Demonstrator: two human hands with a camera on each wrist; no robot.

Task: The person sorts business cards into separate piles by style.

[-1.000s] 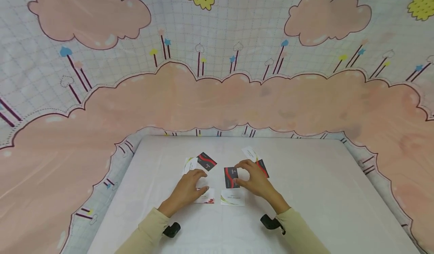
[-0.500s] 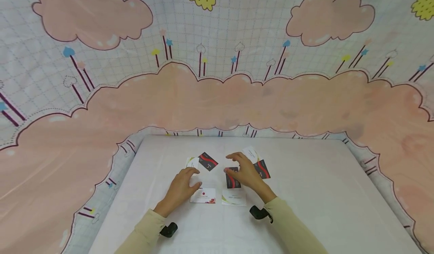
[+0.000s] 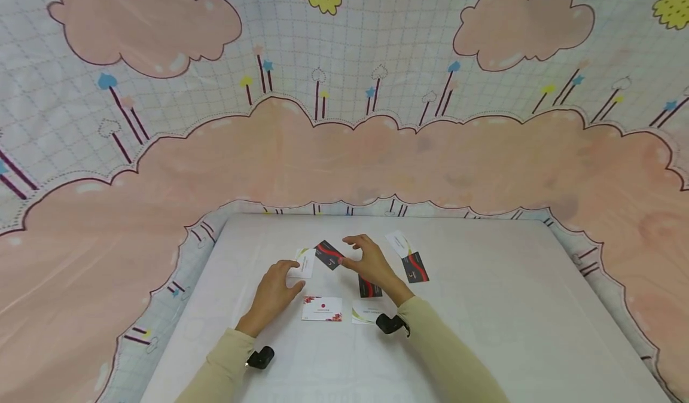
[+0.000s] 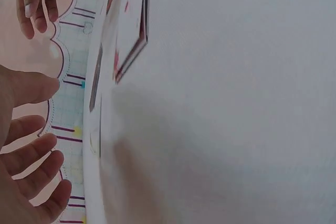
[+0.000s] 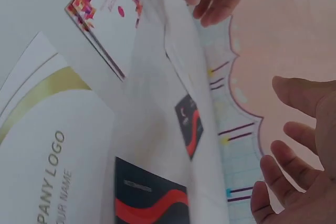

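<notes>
My left hand (image 3: 269, 295) hovers with loosely bent fingers and nothing between them, left of a white-and-green business card (image 3: 307, 264). My right hand (image 3: 372, 265) is also empty, fingers spread, its thumb close to a tilted black-and-red business card (image 3: 328, 255). Beneath the right hand lies another black-and-red card (image 3: 370, 288), partly covered. Nearer to me sit a white card with red flowers (image 3: 322, 309) and a white-and-green card (image 3: 363, 311). In the right wrist view the flowered card (image 5: 113, 14) shows a second edge under it, like a small stack.
Further right, a white card (image 3: 397, 243) touches a black-and-red card (image 3: 415, 268) at its corner. All lie on a white-covered table (image 3: 484, 307). Behind rises a cloud-patterned curtain (image 3: 377, 158). Each wrist wears a black camera (image 3: 261, 357).
My right hand has left the middle black-and-red card and moved left toward the tilted one. My left hand has drawn back left, uncovering the flowered card.
</notes>
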